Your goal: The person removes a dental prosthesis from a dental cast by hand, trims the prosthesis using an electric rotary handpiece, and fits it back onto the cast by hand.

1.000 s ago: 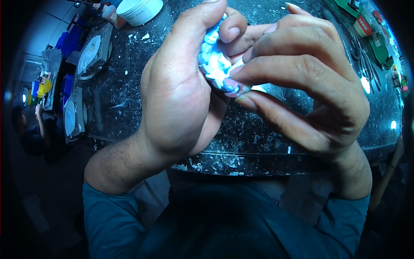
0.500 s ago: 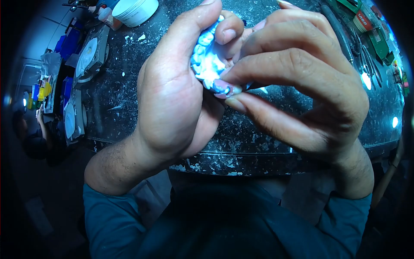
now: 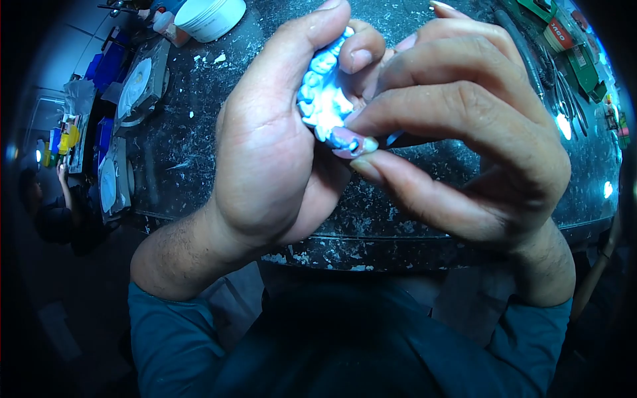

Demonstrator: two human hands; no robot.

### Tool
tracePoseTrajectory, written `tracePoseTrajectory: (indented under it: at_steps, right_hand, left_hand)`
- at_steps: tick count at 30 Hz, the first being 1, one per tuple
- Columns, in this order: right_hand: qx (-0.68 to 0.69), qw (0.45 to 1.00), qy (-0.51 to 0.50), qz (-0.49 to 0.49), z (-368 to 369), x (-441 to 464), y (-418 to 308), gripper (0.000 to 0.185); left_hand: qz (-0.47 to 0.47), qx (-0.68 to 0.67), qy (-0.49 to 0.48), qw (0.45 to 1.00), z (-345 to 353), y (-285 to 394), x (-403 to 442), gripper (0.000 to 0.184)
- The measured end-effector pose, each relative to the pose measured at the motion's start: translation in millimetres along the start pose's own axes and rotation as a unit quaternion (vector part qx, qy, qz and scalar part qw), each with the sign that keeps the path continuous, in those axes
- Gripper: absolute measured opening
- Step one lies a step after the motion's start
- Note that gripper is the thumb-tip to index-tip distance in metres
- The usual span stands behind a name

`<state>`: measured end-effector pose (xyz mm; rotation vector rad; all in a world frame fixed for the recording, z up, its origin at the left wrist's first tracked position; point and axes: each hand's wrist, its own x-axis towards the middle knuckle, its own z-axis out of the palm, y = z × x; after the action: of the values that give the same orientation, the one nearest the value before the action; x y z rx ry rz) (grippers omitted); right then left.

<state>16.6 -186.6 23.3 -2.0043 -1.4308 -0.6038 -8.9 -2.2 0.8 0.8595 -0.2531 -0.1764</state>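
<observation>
A pale dental cast (image 3: 310, 89) with a row of moulded teeth is gripped by my left hand (image 3: 262, 142), the thumb along its outer side and curled fingers at its far end. Strong light washes out its middle. At the near end of the cast sits a small pinkish piece (image 3: 347, 143) with a dark spot. My right hand (image 3: 478, 132) pinches this piece between thumb and forefinger, touching the cast's end. The other right fingers are bent above the forefinger. Both hands are over the dark workbench (image 3: 192, 152), close to its front edge.
A white tub (image 3: 209, 18) stands at the back left beside a small jar (image 3: 169, 28). Grey devices with pale discs (image 3: 136, 83) line the left side. Metal hand tools (image 3: 567, 99) and a green box (image 3: 584, 73) lie at the right. Another person (image 3: 60, 205) is at far left.
Both hands and the cast have shifted slightly right and toward the bench's front. The pinch on the pinkish piece stays, with a little more of the piece showing.
</observation>
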Motion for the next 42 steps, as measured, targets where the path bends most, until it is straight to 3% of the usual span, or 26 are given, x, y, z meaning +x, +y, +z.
tracePoseTrajectory:
  at_steps: [4,7,11,14,16,20,23,26,31,35,40,42]
  right_hand:
    - [-0.002,1.0,-0.001,0.002,0.1,0.2,-0.5,0.026]
    - [-0.005,1.0,-0.001,0.001,0.1,0.5,-1.0,0.026]
    - [-0.006,1.0,-0.001,0.002,0.2,0.8,-1.5,0.025]
    - [-0.005,1.0,-0.002,0.003,0.7,0.8,-1.2,0.025]
    - [-0.006,1.0,-0.001,0.002,-0.2,0.7,-1.1,0.025]
    - [-0.007,1.0,-0.001,0.003,0.4,0.1,-0.6,0.025]
    - [-0.007,1.0,-0.001,0.002,0.7,0.2,-0.2,0.025]
    - [-0.008,1.0,0.0,0.002,0.8,0.6,-1.3,0.024]
    - [-0.008,1.0,-0.002,0.004,0.4,1.1,-2.0,0.024]
    - [-0.01,1.0,-0.003,0.004,1.1,0.6,-2.6,0.024]
    - [-0.01,1.0,-0.004,0.002,1.2,1.0,-2.8,0.024]
    - [-0.008,1.0,-0.004,0.002,1.7,0.7,-2.5,0.023]
  left_hand:
    - [0.009,-0.054,0.017,0.998,20.8,-2.1,-3.3,0.029]
    - [0.012,-0.017,0.033,0.999,6.3,-5.5,-2.0,0.029]
    - [-0.039,0.002,0.022,0.999,-0.1,3.8,-0.4,0.029]
    - [-0.021,0.027,-0.03,0.999,-10.5,0.8,4.6,0.029]
    - [-0.019,-0.027,-0.027,0.999,-7.1,-2.7,4.2,0.028]
    - [-0.012,-0.105,0.093,0.99,23.3,-8.0,-4.7,0.028]
    - [0.04,-0.018,0.017,0.999,-7.1,-12.4,5.5,0.028]
    - [0.03,0.012,-0.031,0.999,-15.4,-5.4,5.0,0.026]
    - [0.025,-0.046,0.088,0.995,14.6,-8.1,-8.0,0.028]
    - [-0.001,-0.078,0.119,0.99,11.1,-5.8,-7.1,0.032]
    - [0.031,-0.06,-0.028,0.997,2.8,-8.9,-0.3,0.033]
    - [0.023,-0.095,0.001,0.995,14.1,-7.3,-4.9,0.032]
